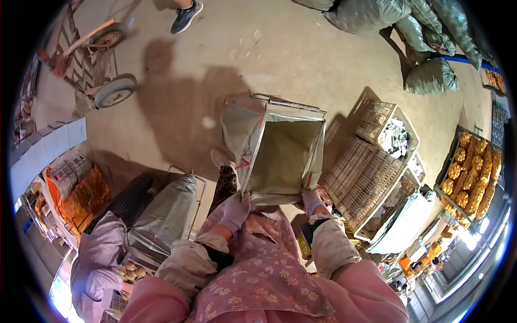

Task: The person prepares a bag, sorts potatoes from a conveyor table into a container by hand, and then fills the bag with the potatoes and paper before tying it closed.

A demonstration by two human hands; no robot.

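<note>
A grey-green woven sack (pixel 243 126) stands in front of me, its square mouth held open around a metal frame (pixel 296 104). The inside looks bare down to the shaded bottom. My left hand (pixel 235 211), in a pale glove, grips the near left corner of the sack's rim. At the near right corner, my right hand (pixel 312 202), gloved too, is closed on the rim. Some of the fingers on both hands are hidden by the fabric.
Plastic crates (pixel 361 175) stand close on the right. Beyond them are yellow-orange filled net bags (pixel 468 172). Full sacks (pixel 366 13) lie at the far right. A hand cart (pixel 89 64) is at the far left. Another person (pixel 102 258) works beside me on the left, near a grey sack (pixel 164 215).
</note>
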